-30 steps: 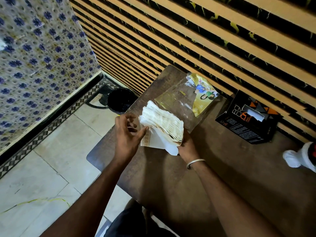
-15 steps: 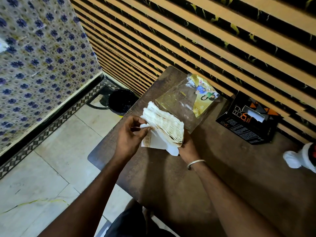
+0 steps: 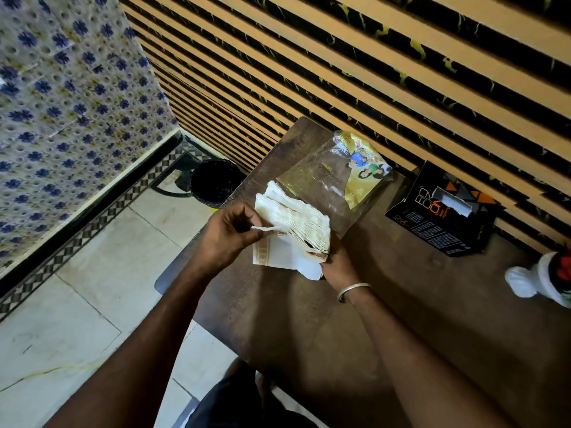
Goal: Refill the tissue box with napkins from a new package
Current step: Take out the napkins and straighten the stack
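1. The left hand (image 3: 227, 239) pinches 1 napkin edge off the fanned cream napkin stack (image 3: 293, 223).
2. The right hand (image 3: 338, 267) grips the stack's corner, above the brown table (image 3: 309, 319).
3. The black cardboard tissue box (image 3: 441, 214) sits well apart; the thin ply could tear or the stack spill.

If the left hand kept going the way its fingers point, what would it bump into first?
Most likely the stack of napkins. The left hand points right, pinching a napkin edge, and the stack sits right against its fingertips.

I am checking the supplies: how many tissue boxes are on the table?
1: the black tissue box stands at the table's far edge by the slatted wall, right of the empty package.
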The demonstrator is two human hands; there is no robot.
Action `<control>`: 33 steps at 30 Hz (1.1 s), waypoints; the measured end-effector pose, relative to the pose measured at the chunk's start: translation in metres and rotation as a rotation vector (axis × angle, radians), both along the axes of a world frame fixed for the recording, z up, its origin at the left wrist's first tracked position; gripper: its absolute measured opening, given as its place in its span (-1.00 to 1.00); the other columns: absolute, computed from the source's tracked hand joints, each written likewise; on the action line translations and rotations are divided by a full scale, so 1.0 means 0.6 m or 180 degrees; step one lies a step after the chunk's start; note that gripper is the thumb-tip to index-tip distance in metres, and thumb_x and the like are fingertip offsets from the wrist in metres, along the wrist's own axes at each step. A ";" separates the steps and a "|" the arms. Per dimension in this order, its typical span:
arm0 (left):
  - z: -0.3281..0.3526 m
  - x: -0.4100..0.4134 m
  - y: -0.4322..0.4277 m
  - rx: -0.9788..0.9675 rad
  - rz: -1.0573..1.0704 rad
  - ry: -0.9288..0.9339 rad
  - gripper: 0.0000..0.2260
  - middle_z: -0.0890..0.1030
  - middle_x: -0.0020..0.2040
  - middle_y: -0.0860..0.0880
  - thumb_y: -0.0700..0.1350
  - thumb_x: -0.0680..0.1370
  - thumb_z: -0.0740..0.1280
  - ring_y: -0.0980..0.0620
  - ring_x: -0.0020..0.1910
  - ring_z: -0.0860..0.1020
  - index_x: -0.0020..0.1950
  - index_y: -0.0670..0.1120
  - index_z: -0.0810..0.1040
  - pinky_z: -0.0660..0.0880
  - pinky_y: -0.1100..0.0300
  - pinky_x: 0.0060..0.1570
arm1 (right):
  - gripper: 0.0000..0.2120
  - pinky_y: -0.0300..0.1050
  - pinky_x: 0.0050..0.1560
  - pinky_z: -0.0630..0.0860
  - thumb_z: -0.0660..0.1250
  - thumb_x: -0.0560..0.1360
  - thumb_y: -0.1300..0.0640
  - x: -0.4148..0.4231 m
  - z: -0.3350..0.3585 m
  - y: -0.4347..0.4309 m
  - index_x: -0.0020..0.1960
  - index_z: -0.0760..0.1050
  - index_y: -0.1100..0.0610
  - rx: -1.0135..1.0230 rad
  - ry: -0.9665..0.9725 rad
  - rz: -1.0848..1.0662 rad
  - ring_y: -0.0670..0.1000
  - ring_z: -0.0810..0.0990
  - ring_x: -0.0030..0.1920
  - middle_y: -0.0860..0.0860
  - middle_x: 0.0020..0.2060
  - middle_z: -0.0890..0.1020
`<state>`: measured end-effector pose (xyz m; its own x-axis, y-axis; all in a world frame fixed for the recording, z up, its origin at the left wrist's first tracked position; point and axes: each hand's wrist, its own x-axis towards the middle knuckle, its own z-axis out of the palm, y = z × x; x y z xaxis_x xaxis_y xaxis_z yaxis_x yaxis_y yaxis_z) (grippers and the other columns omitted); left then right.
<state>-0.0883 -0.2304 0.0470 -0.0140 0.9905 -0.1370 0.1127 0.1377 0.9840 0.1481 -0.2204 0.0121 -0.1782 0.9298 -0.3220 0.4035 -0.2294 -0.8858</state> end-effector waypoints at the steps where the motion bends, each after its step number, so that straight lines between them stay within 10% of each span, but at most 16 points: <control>1: 0.001 -0.002 0.002 -0.0018 0.0038 -0.0034 -0.83 0.67 -0.12 -0.30 -0.35 0.42 0.52 -0.37 -0.07 0.64 -0.15 -0.31 0.54 0.56 -0.36 -0.01 | -0.50 -0.49 0.06 0.47 0.25 0.52 0.47 0.002 -0.003 0.001 0.41 0.33 0.17 -0.0114 -0.0022 0.0031 0.04 0.52 0.28 0.18 0.31 0.51; 7: 0.016 -0.014 0.013 0.0048 -0.0085 0.0332 -0.84 0.70 -0.13 -0.17 -0.17 0.38 0.57 -0.25 -0.13 0.66 -0.09 -0.13 0.68 0.60 -0.25 -0.10 | -0.51 -0.44 0.17 0.47 0.26 0.56 0.40 0.000 0.004 0.006 0.42 0.27 0.13 -0.0198 0.0251 0.0081 -0.25 0.53 0.17 -0.08 0.29 0.46; 12: 0.019 -0.022 0.022 0.0006 -0.0263 0.0327 -0.93 0.74 -0.08 -0.04 -0.20 0.43 0.52 -0.06 -0.05 0.70 -0.10 -0.13 0.71 0.64 -0.07 0.00 | -0.55 -0.06 0.35 0.44 0.40 0.49 0.32 0.005 -0.007 0.006 0.19 0.45 -0.17 -0.0304 0.0499 -0.0041 0.00 0.51 0.30 -0.09 0.22 0.56; 17: 0.013 -0.025 0.031 -0.0052 -0.0242 0.0318 -0.97 0.73 -0.16 0.06 -0.28 0.49 0.46 0.14 -0.16 0.67 -0.09 -0.24 0.67 0.56 0.28 -0.15 | -0.64 -0.06 0.29 0.51 0.50 0.42 0.24 0.011 -0.015 0.003 0.12 0.54 -0.07 -0.0779 0.0693 -0.0324 -0.03 0.61 0.21 -0.04 0.15 0.65; 21: 0.007 -0.019 0.035 -0.0025 -0.0106 0.0414 -0.97 0.71 -0.14 0.01 -0.26 0.52 0.44 0.14 -0.17 0.65 -0.06 -0.21 0.67 0.58 0.26 -0.19 | -0.68 -0.19 0.09 0.59 0.47 0.45 0.26 0.016 -0.009 -0.002 0.17 0.57 0.06 -0.1149 0.1046 -0.0291 -0.01 0.66 0.12 -0.03 0.07 0.70; 29: -0.046 0.020 0.040 -0.0494 -0.0009 0.1572 -0.88 0.66 -0.11 0.05 -0.22 0.53 0.41 0.09 -0.17 0.62 0.02 -0.05 0.63 0.46 0.23 -0.21 | -0.49 0.14 0.34 0.46 0.52 0.36 0.19 0.027 -0.053 -0.030 0.28 0.53 0.21 -0.2099 0.1319 -0.0432 0.15 0.60 0.23 0.13 0.21 0.64; 33: -0.057 0.039 0.014 -0.1096 0.0503 0.1085 -0.51 0.56 0.06 -0.02 0.07 0.48 0.49 0.01 0.01 0.57 0.34 -0.08 0.47 0.51 0.16 -0.02 | -0.57 0.14 0.29 0.51 0.50 0.41 0.19 0.041 -0.053 -0.038 0.25 0.55 0.20 -0.1956 0.1151 -0.0697 0.13 0.65 0.17 0.13 0.16 0.67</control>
<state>-0.0651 -0.2217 0.0129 -0.2607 0.8708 -0.4168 0.3710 0.4889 0.7895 0.1725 -0.2434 -0.0196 -0.2029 0.6276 -0.7516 -0.0005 -0.7677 -0.6408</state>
